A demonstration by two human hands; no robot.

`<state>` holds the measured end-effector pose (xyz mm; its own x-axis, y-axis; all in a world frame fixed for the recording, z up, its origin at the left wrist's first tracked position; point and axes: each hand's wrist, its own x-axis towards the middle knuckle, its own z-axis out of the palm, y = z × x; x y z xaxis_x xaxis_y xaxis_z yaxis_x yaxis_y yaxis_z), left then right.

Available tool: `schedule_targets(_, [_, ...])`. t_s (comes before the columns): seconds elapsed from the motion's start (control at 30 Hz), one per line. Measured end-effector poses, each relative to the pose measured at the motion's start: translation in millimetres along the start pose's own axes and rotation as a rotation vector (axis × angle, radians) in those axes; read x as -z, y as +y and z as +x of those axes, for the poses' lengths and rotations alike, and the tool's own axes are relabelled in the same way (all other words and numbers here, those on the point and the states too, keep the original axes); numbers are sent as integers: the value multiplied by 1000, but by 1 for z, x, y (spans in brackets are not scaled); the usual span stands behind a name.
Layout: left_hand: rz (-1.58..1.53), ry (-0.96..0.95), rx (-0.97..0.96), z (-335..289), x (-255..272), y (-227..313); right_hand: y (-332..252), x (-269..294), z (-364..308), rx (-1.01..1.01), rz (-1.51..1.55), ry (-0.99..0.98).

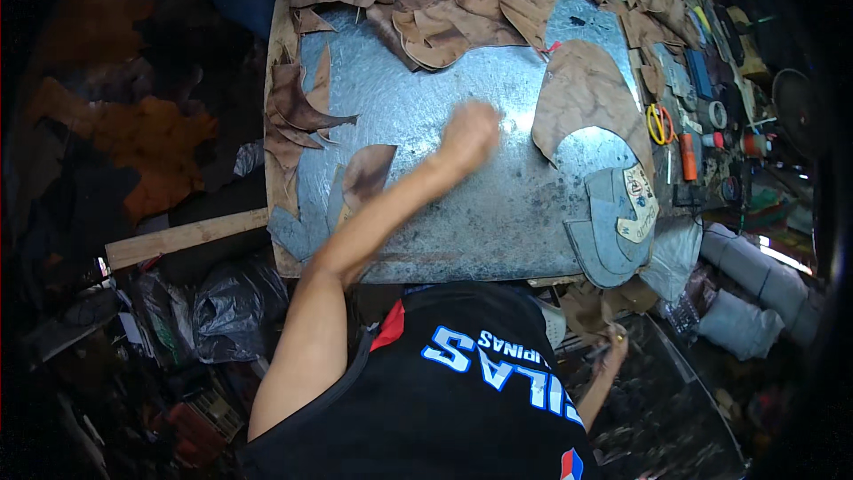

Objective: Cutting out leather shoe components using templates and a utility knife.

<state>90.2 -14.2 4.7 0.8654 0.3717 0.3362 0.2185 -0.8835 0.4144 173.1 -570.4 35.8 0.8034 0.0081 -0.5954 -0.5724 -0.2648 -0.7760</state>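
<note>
My left hand (471,135) is over the middle of the metal-topped table (462,213), smeared by motion, so its fingers cannot be read. Low at the right, beyond the table's near edge, my right hand (613,347) has its fingers curled closed beside hanging brown material (588,309). What it grips is too small to make out. A large curved piece of brown leather (582,89) lies on the right of the tabletop. Below it are grey curved pattern pieces (604,240) and a cream pattern piece (638,204) with markings.
Many brown leather scraps (462,13) cover the far side; more scraps (293,111) lie along the left edge. At the right are yellow-handled scissors (659,124), an orange tube-shaped thing (688,157) and a tape roll (717,114). A wooden bar (187,236) juts out left.
</note>
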Motion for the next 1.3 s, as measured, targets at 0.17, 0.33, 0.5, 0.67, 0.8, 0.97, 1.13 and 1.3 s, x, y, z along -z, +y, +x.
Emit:
schedule_targets(0.17, [615,-22,194,47,26,-90,6,99,65,-17,74,468])
schedule_targets(0.33, [754,-303,175,30,46,-117,-23,80,90,114,-74,517])
schedule_targets(0.5, [606,-128,101,21,61,-116,-57,42,105,304,-67,417])
schedule_targets(0.67, [472,-5,161,-22,90,-74,-117,-8,86,410,78,406])
schedule_targets(0.8, [519,-144,382,-112,69,-56,-156,-48,98,548,34,359])
schedule_targets(0.97, [442,-233,524,-102,66,-36,-195,-139,54,600,-211,107])
schedule_targets(1.13, [304,-239,503,-55,80,1,-162,-245,40,548,-765,-360])
schedule_targets(1.3, [-758,-409,900,-13,42,26,-140,-330,43,916,-923,-437])
